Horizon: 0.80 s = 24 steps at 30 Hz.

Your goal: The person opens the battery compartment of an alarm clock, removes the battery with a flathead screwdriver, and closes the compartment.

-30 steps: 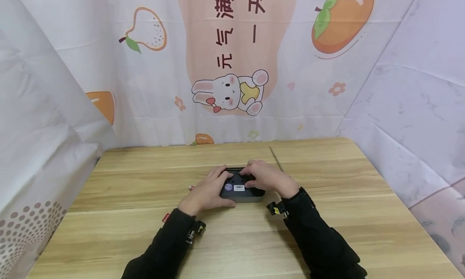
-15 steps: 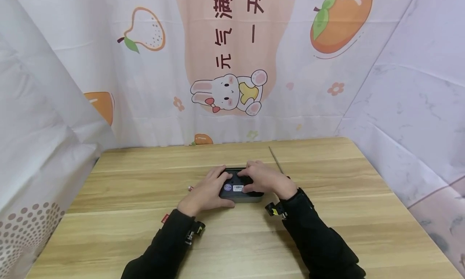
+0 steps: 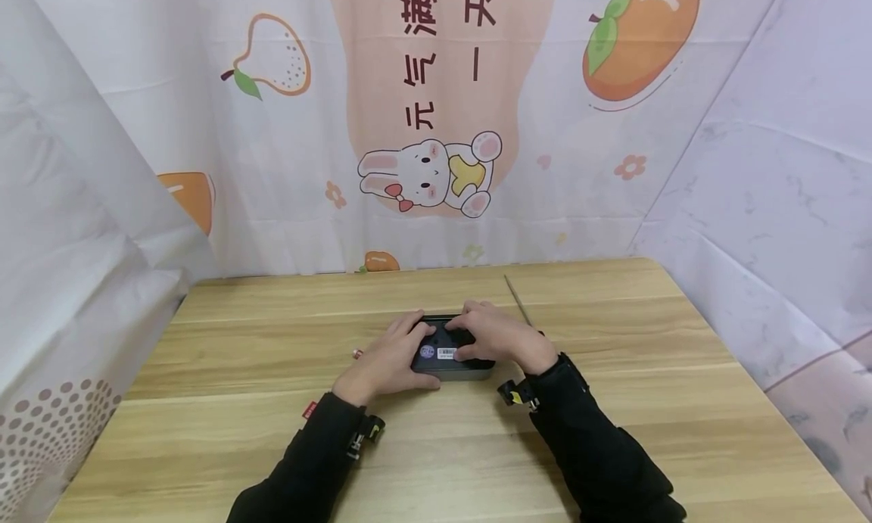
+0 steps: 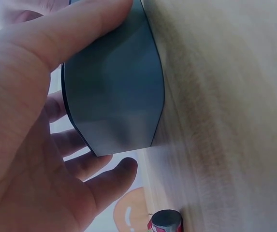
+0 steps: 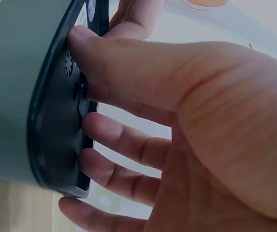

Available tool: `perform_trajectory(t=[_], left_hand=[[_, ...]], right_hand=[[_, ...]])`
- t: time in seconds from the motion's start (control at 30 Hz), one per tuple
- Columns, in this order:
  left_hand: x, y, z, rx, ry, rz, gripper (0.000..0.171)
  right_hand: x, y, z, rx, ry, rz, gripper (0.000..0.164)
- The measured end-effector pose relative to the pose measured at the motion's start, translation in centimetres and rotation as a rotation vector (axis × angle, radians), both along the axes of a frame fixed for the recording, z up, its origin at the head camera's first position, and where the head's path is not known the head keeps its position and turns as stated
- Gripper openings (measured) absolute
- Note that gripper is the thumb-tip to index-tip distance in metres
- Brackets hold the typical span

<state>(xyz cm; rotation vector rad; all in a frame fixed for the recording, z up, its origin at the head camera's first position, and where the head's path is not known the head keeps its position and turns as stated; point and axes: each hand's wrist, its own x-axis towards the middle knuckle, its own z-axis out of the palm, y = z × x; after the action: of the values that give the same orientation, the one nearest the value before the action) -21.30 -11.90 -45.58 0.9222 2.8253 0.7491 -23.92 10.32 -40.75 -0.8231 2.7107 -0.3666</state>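
Note:
A grey-green box with rounded corners lies on the table with its black face upward. That face carries a barcode label, a round purple sticker and small recesses. My left hand grips the box's left end, thumb on the near side and fingers at the far side. My right hand rests its thumb and fingertips on the right part of the black face. In the right wrist view, a small dark raised detail shows by the index fingertip; what it is I cannot tell.
A small red-wrapped cylinder with a dark end stands on the wooden table beyond my left hand. Behind my right hand lies a thin rod. A printed curtain hangs along the table's back edge.
The right thumb has slid slightly left over the barcode label in the first half second. Otherwise both hands and the box have stayed in place.

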Motion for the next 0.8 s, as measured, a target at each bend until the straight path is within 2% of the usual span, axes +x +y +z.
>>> perform_trajectory(t=[0.57, 0.7, 0.8], left_hand=[[0.0, -0.1, 0.0, 0.004, 0.002, -0.009, 0.082], [0.0, -0.1, 0.1, 0.006, 0.004, -0.011, 0.083], [-0.1, -0.2, 0.1, 0.004, -0.010, -0.008, 0.092]], right_hand=[[-0.4, 0.3, -0.4, -0.060, 0.005, 0.001, 0.047], [-0.6, 0.6, -0.4, -0.122, 0.038, 0.011, 0.042], [-0.6, 1.0, -0.4, -0.166, 0.087, -0.005, 0.039]])
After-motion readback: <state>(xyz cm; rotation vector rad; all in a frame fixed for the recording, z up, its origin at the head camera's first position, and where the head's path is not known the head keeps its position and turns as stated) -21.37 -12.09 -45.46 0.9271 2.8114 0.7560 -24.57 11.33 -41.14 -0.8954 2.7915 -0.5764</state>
